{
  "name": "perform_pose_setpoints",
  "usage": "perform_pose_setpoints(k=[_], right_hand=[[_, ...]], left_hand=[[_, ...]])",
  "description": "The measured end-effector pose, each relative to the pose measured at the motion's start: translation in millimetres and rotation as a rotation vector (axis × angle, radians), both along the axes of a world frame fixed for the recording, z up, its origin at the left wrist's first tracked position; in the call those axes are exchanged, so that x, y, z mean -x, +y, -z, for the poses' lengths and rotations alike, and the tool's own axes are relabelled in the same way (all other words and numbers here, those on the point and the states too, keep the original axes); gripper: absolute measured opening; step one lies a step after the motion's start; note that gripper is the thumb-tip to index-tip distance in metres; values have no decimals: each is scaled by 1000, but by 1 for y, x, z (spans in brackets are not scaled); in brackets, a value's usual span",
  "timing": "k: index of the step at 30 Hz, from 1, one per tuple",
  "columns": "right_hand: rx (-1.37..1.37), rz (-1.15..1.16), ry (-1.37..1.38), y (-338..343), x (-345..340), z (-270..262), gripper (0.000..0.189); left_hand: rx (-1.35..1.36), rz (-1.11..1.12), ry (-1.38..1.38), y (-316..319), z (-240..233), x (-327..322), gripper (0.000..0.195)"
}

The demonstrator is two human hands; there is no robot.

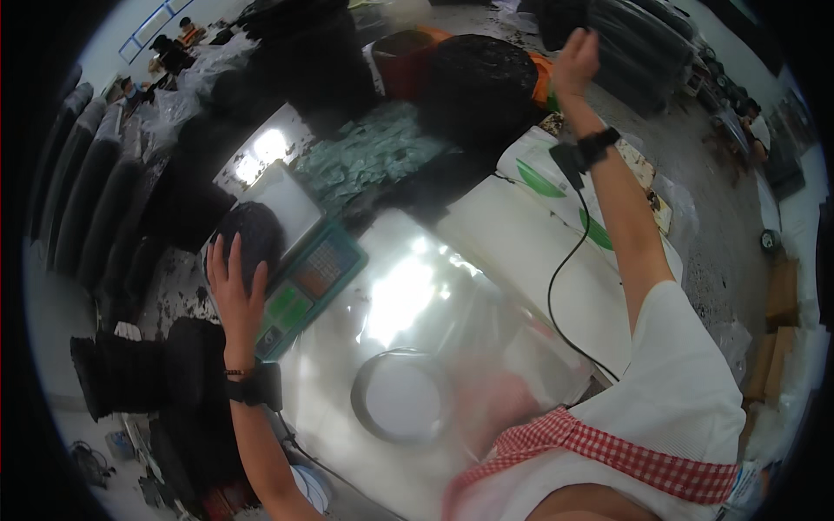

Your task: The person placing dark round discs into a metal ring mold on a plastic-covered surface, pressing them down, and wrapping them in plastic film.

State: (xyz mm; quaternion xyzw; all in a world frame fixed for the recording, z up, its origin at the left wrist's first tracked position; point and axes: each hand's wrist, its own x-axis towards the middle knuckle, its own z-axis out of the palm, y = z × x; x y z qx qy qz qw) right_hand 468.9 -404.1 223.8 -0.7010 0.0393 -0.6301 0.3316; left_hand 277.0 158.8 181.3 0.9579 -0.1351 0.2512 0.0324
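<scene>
My left hand [238,293] lies with spread fingers over a round, dark bundle [254,238]. That bundle rests on the pale pan of a green digital scale [313,286], partly hidden by the hand. At the upper right, my right hand [576,64] is stretched far out, fingers close together, beside a dark object [563,23]. Whether it touches or holds that object cannot be told. A wristband with a cable is on each wrist. Before me, clear plastic sheeting [326,404] covers the work surface, with a ring-shaped roll of clear tape [365,407] on it.
Crumpled greenish plastic pieces [378,146] lie beyond the scale. Behind them stand a large black bundle [482,78] and a red bucket [401,62]. White sacks [521,215] with green print lie at the right. Dark wrapped rolls [91,195] line the left; several people are in the background.
</scene>
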Motion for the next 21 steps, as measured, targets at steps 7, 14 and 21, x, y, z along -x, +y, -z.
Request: perform_pose_setpoints(k=[7,14,21], right_hand=[[-499,-1165,825,212,124,48,38],[553,-758,855,227,-31,143,28],[973,-435,949,234,-82,217,18]], left_hand=[[1732,123,547,-75,16,0,59],[1662,-280,55,45,-2,-38,92],[405,-408,-15,97,22,12,88]])
